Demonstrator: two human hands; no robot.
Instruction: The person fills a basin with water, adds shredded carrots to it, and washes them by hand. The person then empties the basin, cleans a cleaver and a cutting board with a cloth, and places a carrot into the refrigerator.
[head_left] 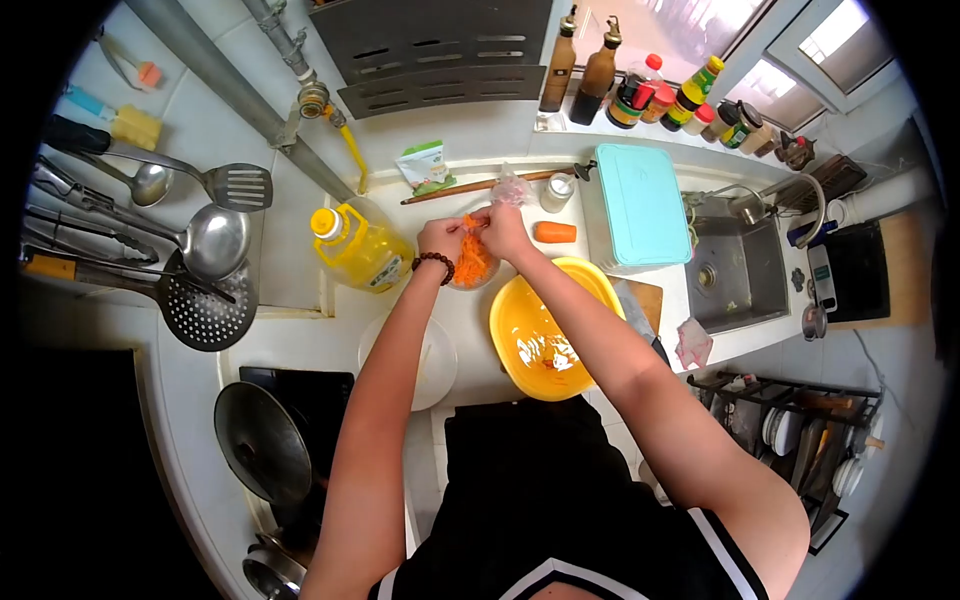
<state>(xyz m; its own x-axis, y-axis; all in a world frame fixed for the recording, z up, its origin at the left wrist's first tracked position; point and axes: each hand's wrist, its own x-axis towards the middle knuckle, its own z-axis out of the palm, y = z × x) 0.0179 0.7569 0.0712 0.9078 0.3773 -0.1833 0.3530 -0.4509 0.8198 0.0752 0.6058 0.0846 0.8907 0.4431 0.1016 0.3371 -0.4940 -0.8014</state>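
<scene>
Both hands meet over a small bowl heaped with shredded carrot point(474, 265). My left hand point(440, 238), a beaded bracelet at its wrist, pinches some carrot shreds at the bowl's far edge. Facing it, my right hand point(503, 232) has its fingers closed on the same shreds; its fingertips are partly hidden. A carrot piece point(555, 232) lies just right of my right hand. Beneath my right forearm stands a yellow basin point(508, 335) with water and a few orange bits. A crumpled clear plastic bag point(513, 188) is behind my right hand.
An oil jug point(360, 250) stands left of my left hand, a clear plate point(436, 375) nearer me. Rightward are a glass jar point(557, 193), a turquoise-lidded box point(645, 205) and the sink point(740, 295). A wooden rod point(460, 188) lies along the back. Utensils hang at left.
</scene>
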